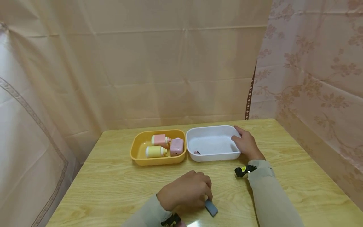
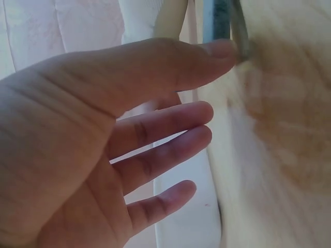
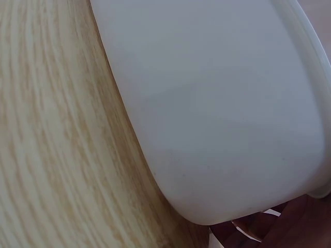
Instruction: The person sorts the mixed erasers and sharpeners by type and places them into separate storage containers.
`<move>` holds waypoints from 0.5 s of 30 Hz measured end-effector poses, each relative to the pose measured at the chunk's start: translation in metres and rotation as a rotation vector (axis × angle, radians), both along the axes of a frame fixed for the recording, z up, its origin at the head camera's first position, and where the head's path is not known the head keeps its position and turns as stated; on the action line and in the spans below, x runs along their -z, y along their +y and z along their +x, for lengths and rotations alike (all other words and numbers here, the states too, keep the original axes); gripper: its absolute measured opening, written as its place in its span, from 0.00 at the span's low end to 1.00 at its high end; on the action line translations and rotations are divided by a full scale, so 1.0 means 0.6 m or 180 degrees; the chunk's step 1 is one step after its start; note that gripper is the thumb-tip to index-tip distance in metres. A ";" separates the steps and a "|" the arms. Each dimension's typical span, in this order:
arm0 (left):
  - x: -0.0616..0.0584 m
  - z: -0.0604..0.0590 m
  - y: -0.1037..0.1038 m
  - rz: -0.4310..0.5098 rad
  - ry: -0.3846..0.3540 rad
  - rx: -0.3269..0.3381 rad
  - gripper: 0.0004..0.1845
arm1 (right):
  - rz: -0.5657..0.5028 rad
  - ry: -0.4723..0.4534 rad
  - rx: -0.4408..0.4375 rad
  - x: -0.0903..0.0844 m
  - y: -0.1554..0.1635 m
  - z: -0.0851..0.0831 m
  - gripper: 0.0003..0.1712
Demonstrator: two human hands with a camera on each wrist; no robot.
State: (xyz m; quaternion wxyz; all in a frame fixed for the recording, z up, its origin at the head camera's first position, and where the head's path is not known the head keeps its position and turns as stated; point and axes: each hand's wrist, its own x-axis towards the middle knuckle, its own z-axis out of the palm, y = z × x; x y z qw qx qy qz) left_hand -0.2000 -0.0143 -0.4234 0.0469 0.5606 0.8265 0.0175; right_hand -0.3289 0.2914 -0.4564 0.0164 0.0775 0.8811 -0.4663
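A small grey-blue block (image 1: 211,208) lies on the wooden table (image 1: 113,189) near its front edge. My left hand (image 1: 207,195) arches over it, fingertips at the block's near end. In the left wrist view the thumb tip (image 2: 217,51) touches the block (image 2: 222,20), while the other fingers (image 2: 176,124) stretch out loosely, apart from it. My right hand (image 1: 239,140) grips the right end of a white tray (image 1: 210,128), thumb on the rim. The right wrist view shows only the white tray's outer wall (image 3: 217,113) on the table.
A yellow tray (image 1: 158,162) stands touching the white one on its left, holding a pink bottle (image 1: 160,139), a yellow bottle (image 1: 155,151) and a pink box (image 1: 176,147). A small pink piece (image 1: 197,153) lies in the white tray. Curtains enclose the table on three sides.
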 end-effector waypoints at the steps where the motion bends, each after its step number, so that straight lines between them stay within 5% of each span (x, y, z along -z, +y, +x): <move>1: 0.000 -0.001 -0.001 0.0020 0.0042 0.0009 0.09 | -0.0006 -0.0003 0.0006 0.001 0.000 -0.001 0.40; 15: -0.030 -0.022 0.007 0.0174 0.0540 0.0147 0.11 | -0.0079 -0.0039 0.0019 0.001 -0.001 -0.001 0.40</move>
